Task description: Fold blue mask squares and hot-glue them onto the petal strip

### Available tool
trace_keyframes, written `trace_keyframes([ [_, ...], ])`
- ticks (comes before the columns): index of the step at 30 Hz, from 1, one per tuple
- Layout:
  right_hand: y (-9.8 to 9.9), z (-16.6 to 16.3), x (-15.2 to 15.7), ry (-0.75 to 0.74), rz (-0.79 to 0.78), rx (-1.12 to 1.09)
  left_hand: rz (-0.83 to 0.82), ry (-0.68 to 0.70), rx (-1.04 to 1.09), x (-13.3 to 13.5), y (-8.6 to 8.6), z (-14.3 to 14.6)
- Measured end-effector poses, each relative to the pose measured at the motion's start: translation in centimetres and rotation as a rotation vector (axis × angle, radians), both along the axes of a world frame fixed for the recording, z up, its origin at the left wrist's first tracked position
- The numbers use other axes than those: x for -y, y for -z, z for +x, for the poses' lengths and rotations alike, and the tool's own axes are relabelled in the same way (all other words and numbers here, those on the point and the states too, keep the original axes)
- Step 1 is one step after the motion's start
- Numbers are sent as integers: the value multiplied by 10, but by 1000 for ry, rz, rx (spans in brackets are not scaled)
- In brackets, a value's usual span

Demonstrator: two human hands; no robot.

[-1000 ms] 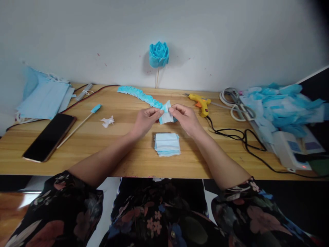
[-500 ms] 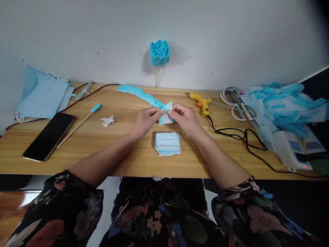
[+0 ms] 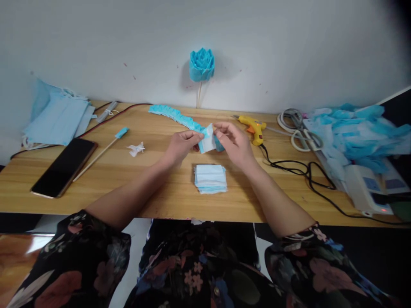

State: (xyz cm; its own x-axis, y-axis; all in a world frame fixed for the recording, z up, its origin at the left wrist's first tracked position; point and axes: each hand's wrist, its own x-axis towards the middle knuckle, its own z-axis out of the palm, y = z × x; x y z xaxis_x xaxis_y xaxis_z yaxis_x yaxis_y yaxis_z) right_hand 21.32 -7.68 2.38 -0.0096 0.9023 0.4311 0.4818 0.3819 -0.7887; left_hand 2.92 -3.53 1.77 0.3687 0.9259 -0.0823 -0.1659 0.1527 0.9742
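Between my hands is a small blue-and-white piece of mask fabric (image 3: 208, 140). My left hand (image 3: 182, 145) pinches its left edge between thumb and fingers. My right hand (image 3: 233, 142) is closed at its right side, where a blue part shows beside the fingertips. Behind them a row of overlapping folded blue petals (image 3: 173, 114) runs back to the left on the table. Nearer to me, below both hands, lies a stack of cut mask-fabric squares (image 3: 210, 179). A blue fabric rose (image 3: 202, 65) on a thin stick stands against the wall.
To the right lie a yellow glue gun (image 3: 253, 126) with a black cord, scissors (image 3: 303, 140), tape and a heap of blue fabric pieces (image 3: 349, 132). On the left are a phone (image 3: 64, 169), a blue-tipped stick (image 3: 99, 155), a white scrap (image 3: 136, 149) and face masks (image 3: 58, 117).
The piece of fabric has tilted in my hands. My right hand has moved slightly right, away from my left, and more of the fabric's blue part shows beside it.
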Motion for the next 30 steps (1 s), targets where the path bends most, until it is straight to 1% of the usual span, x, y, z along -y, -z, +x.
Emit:
trace_keyframes([
  [2, -2, 2, 0, -11, 194, 199, -83, -12, 87, -2, 1, -1],
  [4, -3, 2, -1, -67, 328, 380, -151, -17, 170, -4, 0, -2],
  [6, -1, 2, -1, -98, 379, 501, -195, -24, 234, -6, -1, -3],
  [8, 2, 1, -2, -90, 384, 578, -223, -21, 275, -6, -1, -3],
  [11, 6, -1, -4, -69, 387, 610, -242, -1, 308, -5, -1, -2],
  [16, 8, -6, -6, -67, 408, 511, -203, 32, 278, -1, 1, 0],
  [19, 9, -8, -5, -25, 405, 428, -150, 11, 229, 1, 3, 0],
  [22, 12, -8, -4, 10, 368, 328, -106, -11, 174, 1, 3, 1],
  [26, 13, -10, -3, 50, 251, 149, -88, -23, 131, 2, 2, 2],
  [28, 14, -12, -2, 64, 161, 36, -85, -19, 129, 2, 2, 2],
  [30, 14, -13, -2, 48, 56, -92, -75, -13, 136, 1, 3, 3],
])
